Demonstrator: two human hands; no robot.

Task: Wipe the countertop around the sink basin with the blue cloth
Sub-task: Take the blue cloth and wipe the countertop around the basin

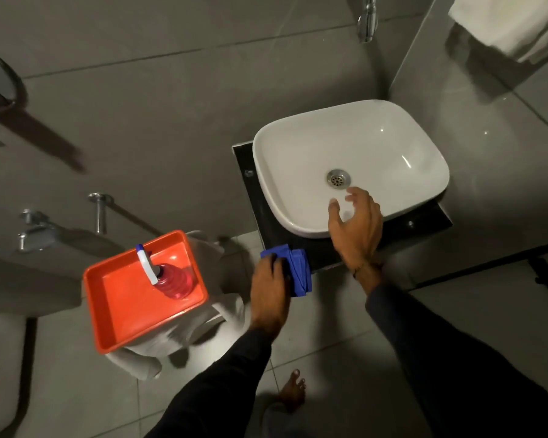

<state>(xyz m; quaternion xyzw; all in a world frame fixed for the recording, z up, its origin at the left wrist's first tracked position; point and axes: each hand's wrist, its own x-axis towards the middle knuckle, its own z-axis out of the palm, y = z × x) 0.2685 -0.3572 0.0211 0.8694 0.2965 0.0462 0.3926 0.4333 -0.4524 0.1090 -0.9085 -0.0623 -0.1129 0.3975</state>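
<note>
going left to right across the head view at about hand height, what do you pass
orange rectangular plastic tray holding a pink ribbed spray bottle → left hand → folded blue cloth under that hand, on the black countertop corner → right hand open over the near rim of the white ceramic sink basin

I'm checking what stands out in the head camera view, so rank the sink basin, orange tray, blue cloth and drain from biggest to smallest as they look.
1. sink basin
2. orange tray, though it may sit nearer the camera
3. blue cloth, partly covered by the left hand
4. drain
</note>
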